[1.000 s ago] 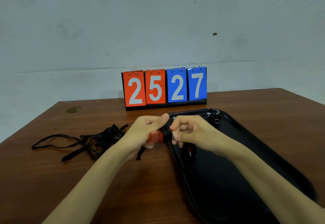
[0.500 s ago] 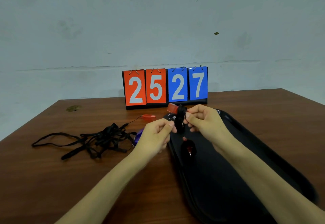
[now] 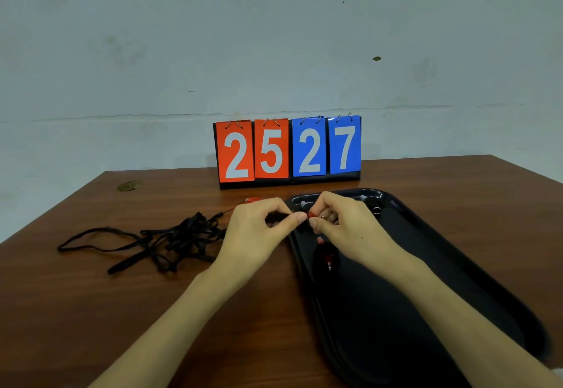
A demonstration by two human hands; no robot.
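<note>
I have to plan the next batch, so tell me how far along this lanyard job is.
Looks done: one red piece lies on the table, seemingly on a thin cord from the black lanyards. In hand: the left hand and right hand pinch a small black-and-red piece over the black tray. Left: at least two loose pieces lie in it.

We see a small piece (image 3: 307, 215), red and black, between the left hand (image 3: 259, 229) and the right hand (image 3: 344, 226). Under the right hand the tray (image 3: 457, 265) is glossy black, and a dark item (image 3: 326, 258) with a red spot lies in it. Left of the left hand the tangled straps (image 3: 170, 241) are black. The bench (image 3: 91, 311) is reddish-brown wood grain. Beyond both hands the scoreboard (image 3: 288, 150) shows white digits: 2 and 5 on orange-red, 2 and 7 on blue, on a black base. The wall (image 3: 182, 37) is pale grey, blotched.
</note>
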